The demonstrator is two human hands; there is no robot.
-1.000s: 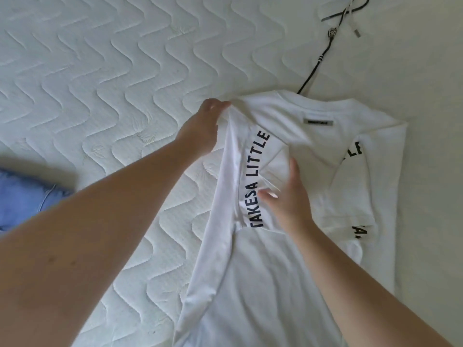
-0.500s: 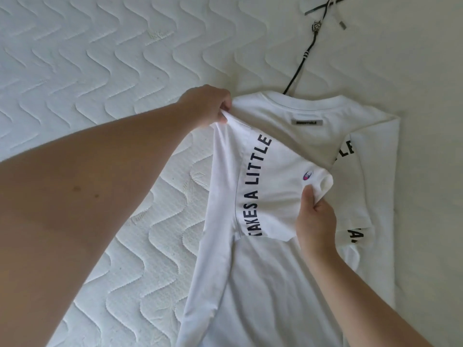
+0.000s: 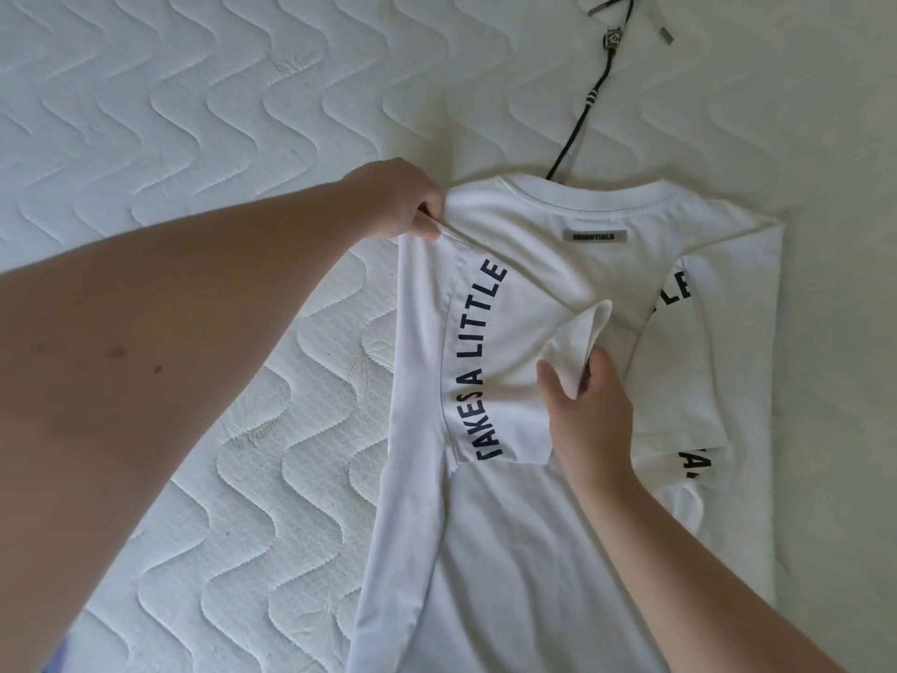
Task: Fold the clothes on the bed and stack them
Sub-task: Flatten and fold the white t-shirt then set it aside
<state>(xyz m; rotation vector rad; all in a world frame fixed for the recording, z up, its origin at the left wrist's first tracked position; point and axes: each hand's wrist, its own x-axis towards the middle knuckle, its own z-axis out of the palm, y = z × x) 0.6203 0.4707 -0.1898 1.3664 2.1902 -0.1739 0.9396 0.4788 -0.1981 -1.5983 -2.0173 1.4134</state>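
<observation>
The white T-shirt (image 3: 534,551) lies back-up on the bed (image 3: 194,138), collar away from the person, its right side already folded in over the body; its left sleeve (image 3: 490,361), printed with dark lettering, is turned across the back. The left hand (image 3: 398,201) pinches the shoulder fold near the collar, its grip clamped on the cloth; the right hand (image 3: 589,415) pinches the sleeve's cuff corner, fingers closed on a small bunched flap. The fabric looks light, soft and limp, so it will sag and crease wherever it is unsupported; hems, seams and corners look the best places to hold, with a flat palm to smooth afterwards. Beyond the collar a dark cord (image 3: 585,109) with small beads lies on the bed, one end slipping under the neckline; a sliver of blue cloth (image 3: 57,660) shows at the lower left edge.
</observation>
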